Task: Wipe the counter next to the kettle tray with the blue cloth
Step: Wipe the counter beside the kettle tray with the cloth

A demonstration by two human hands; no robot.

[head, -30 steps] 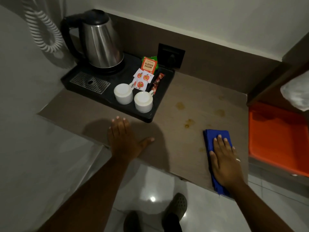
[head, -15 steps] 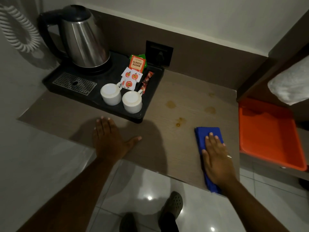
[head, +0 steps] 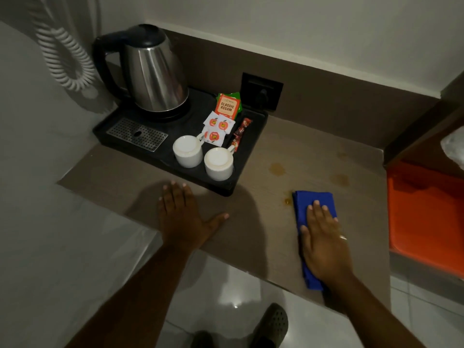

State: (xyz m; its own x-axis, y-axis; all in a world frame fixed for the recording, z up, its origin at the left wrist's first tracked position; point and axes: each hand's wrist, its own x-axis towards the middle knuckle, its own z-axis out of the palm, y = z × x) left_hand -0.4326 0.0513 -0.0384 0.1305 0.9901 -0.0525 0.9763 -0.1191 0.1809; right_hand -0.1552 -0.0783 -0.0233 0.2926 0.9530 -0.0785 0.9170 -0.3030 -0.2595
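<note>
Brown laminate covers the desk (head: pixel 288 229), a counter set into a corner under a pale wall, and most of its bare stretch to the right of the kettle tray looks unwiped. The black kettle tray (head: pixel 253 136) sits at the back left and carries a steel kettle (head: pixel 155 79), two upturned white cups (head: pixel 203 156), and tea sachets (head: pixel 221 121). An orange tray (head: pixel 426 217) lies on a lower surface at the far right. Between the two trays, three amber stains (head: pixel 277 169) show on the desk surface: two faint rings farther back and a small darker spot just beside the cloth's far left corner. The task seems to be at its start, since all three marks remain and the cloth has yet to pass over them. The right hand (head: pixel 324 242) lies flat, palm down, on the blue cloth (head: pixel 313 204), its fingers (head: pixel 316 209) straight and together, pressing rather than gripping. The left hand (head: pixel 183 217) rests flat on the desk just in front of the kettle tray, fingers spread and holding nothing. The blue cloth is a folded, deep blue rectangle lying near the front edge, its near end slightly overhanging the edge.
</note>
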